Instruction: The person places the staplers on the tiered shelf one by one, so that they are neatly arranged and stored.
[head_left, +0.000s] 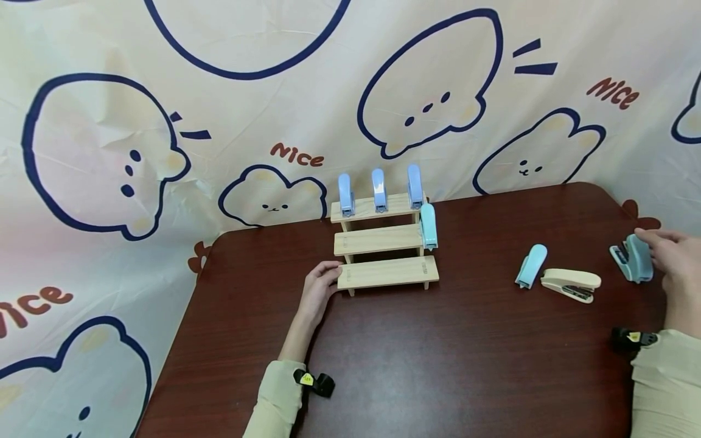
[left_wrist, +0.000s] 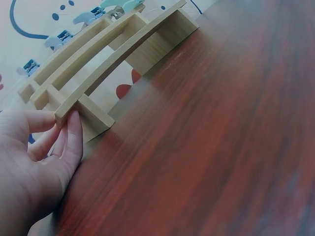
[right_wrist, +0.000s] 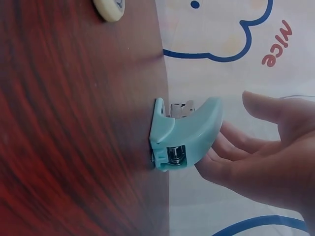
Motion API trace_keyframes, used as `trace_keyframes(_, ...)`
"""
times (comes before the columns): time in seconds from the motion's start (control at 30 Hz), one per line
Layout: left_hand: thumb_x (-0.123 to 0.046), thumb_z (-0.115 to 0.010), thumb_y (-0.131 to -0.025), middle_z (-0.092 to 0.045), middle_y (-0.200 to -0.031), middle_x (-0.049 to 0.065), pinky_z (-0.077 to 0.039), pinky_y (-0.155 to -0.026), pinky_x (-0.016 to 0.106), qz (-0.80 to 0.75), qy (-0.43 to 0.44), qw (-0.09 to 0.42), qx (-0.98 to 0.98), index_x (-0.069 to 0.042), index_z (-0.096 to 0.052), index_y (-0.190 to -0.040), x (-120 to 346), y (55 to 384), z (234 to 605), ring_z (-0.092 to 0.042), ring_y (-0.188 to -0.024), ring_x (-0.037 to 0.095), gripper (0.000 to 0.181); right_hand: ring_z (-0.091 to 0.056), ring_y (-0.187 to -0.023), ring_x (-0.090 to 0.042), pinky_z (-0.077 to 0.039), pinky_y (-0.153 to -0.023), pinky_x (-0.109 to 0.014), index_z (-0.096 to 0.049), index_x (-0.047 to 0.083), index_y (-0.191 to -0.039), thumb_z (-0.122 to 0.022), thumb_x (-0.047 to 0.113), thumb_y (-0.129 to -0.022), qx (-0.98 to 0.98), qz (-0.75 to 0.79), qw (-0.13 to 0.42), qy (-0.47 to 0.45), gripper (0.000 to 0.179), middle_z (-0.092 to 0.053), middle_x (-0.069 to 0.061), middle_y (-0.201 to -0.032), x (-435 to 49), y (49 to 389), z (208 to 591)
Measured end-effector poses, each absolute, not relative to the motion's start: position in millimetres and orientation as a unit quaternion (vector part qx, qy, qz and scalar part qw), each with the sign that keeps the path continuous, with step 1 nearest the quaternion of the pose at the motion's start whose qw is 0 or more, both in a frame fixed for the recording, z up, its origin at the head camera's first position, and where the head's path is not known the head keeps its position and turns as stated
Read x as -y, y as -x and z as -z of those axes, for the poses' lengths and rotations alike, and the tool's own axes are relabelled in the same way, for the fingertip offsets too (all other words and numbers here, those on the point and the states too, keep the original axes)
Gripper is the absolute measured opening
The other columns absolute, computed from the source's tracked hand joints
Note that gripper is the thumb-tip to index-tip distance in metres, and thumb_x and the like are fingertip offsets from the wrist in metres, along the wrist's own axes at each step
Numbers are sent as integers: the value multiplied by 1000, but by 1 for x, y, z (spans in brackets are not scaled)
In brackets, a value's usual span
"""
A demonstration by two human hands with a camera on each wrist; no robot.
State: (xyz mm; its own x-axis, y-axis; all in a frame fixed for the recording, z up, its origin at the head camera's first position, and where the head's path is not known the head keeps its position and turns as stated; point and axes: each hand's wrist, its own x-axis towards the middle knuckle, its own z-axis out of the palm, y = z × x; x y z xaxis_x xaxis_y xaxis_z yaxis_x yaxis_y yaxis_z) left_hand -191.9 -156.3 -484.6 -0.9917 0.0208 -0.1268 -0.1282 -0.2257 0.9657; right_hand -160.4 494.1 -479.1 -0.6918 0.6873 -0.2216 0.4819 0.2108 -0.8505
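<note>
A three-step wooden shelf (head_left: 387, 274) stands at the back of the table. My left hand (head_left: 316, 295) pinches the left end of its lowest step, the thumb above and fingers beneath in the left wrist view. Blue staplers (head_left: 380, 190) stand along the top step, and a turquoise stapler (head_left: 429, 226) is at the right end of the middle step. At the far right, my right hand (head_left: 679, 261) is beside a teal stapler (right_wrist: 189, 135) on the table. Its thumb stands apart from that stapler; the other fingers are partly behind it, contact unclear.
Left of the teal stapler lie a cream stapler (head_left: 572, 281) and a light-blue stapler (head_left: 531, 266) on the brown table (head_left: 438, 353). A patterned cloth (head_left: 263, 115) hangs behind the table's back edge, close to the shelf.
</note>
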Motion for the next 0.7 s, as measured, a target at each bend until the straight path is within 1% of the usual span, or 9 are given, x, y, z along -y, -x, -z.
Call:
trace_keyframes(0.1, -2, -62, -99, -66, -105, 8, -56, -73, 27, -783, 44, 47, -619, 9, -63, -117, 157, 192, 484, -67, -88, 16, 20, -41, -91, -12, -43, -72, -28, -55, 45, -111, -56, 54, -102, 801, -472, 102, 354, 12, -47, 3, -113, -491, 158, 479)
trace_keyframes(0.17, -2, -62, -100, -66, -105, 8, -56, -73, 27, -783, 44, 46, -619, 9, -63, -118, 157, 192, 484, -67, -88, 16, 21, -39, -88, -13, -40, -64, -25, -52, 44, -105, -55, 51, -102, 815, -457, 101, 341, 8, -44, 0, -108, -489, 156, 478)
trace_keyframes(0.27, -2, -62, -100, -66, -105, 8, -56, -73, 27, -782, 44, 47, -620, 10, -62, -118, 157, 192, 484, -67, -88, 16, 22, -41, -89, -19, -41, -61, -25, -60, 27, -112, -56, 43, -104, 827, -442, 88, 337, 18, -46, -18, -115, -478, 153, 469)
trace_keyframes(0.33, -2, -62, -100, -65, -106, 8, -56, -73, 27, -781, 44, 47, -621, 9, -63, -118, 157, 191, 484, -67, -89, 16, 22, -41, -91, -25, -42, -63, -25, -64, 8, -123, -57, 39, -104, 831, -437, 76, 336, 37, -45, -28, -125, -471, 150, 462)
trace_keyframes(0.4, -3, -62, -100, -65, -106, 8, -56, -73, 27, -780, 45, 47, -622, 9, -63, -118, 157, 191, 484, -67, -89, 16, 21, -41, -93, -31, -41, -61, -26, -52, -10, -140, -55, 36, -105, 838, -425, 66, 336, 58, -41, -34, -134, -468, 149, 461)
trace_keyframes(0.43, -3, -62, -100, -65, -107, 8, -56, -73, 27, -781, 45, 48, -622, 9, -63, -117, 157, 191, 483, -67, -89, 16, 21, -41, -93, -31, -40, -60, -24, -51, -11, -141, -54, 37, -105, 842, -418, 64, 336, 60, -41, -35, -134, -469, 150, 463)
trace_keyframes(0.5, -3, -62, -100, -65, -108, 8, -56, -74, 27, -780, 44, 47, -622, 8, -63, -117, 157, 191, 483, -67, -89, 16, 20, -42, -98, -38, -41, -65, -29, -34, -14, -153, -52, 38, -105, 845, -414, 58, 334, 72, -36, -37, -147, -474, 152, 469)
trace_keyframes(0.6, -3, -63, -100, -66, -108, 9, -56, -73, 27, -781, 43, 44, -621, 7, -63, -116, 158, 191, 484, -67, -89, 15, 19, -43, -108, -44, -49, -75, -39, -29, -11, -156, -52, 44, -104, 848, -411, 52, 331, 79, -29, -37, -157, -487, 158, 483)
trace_keyframes(0.7, -3, -63, -99, -66, -108, 8, -56, -72, 27, -783, 43, 43, -619, 7, -63, -115, 158, 191, 484, -66, -88, 15, 19, -44, -106, -45, -51, -71, -38, -32, -13, -154, -52, 43, -104, 852, -408, 53, 325, 78, -32, -40, -152, -488, 158, 483)
